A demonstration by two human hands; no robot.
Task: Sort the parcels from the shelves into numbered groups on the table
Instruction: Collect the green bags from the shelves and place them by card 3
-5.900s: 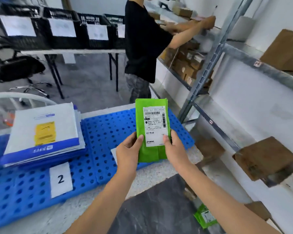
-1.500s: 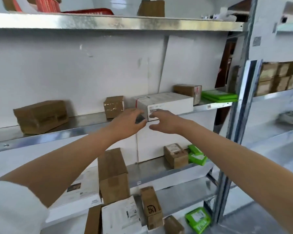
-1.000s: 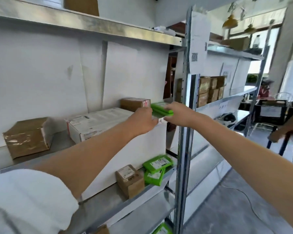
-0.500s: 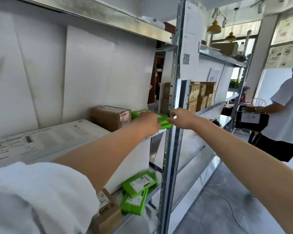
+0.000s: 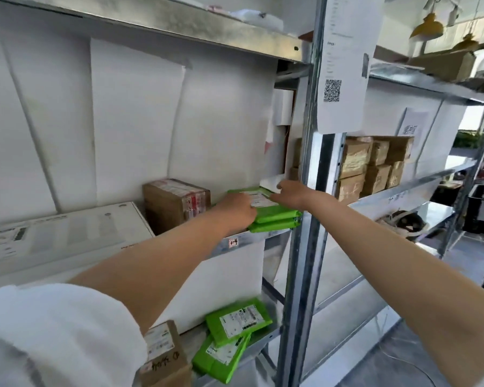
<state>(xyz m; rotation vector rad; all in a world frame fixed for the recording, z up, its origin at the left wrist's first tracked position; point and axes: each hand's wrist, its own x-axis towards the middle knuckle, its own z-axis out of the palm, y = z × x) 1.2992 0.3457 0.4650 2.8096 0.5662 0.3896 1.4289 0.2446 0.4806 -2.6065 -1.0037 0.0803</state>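
A grey metal shelf point(image 5: 252, 238) is running across a white-walled storeroom, and a steel upright post point(image 5: 305, 163) is rising at its right end, partly blocking the reach to that corner. A printed sheet with a QR code point(image 5: 341, 79) is hanging on the post. Two green parcels are lying stacked at the right end of the shelf, against the post. The left hand point(image 5: 235, 209) is curling over the near left edge of the top green parcel point(image 5: 274, 210), which is resting on the lower green parcel point(image 5: 274, 224). The right hand point(image 5: 292, 191) is touching the far side of the top one; whether it is gripping is unclear. The hands are staying apart, one at each side. A brown box point(image 5: 173, 205) is standing just left of the stack, with a long white box point(image 5: 62, 236) farther left. More green parcels point(image 5: 238, 319) and a small brown box point(image 5: 165, 356) are lying on the shelf below. Stacked brown boxes point(image 5: 375, 163) are sitting on the neighbouring rack to the right, and yellow lamps point(image 5: 426, 25) are hanging far right.
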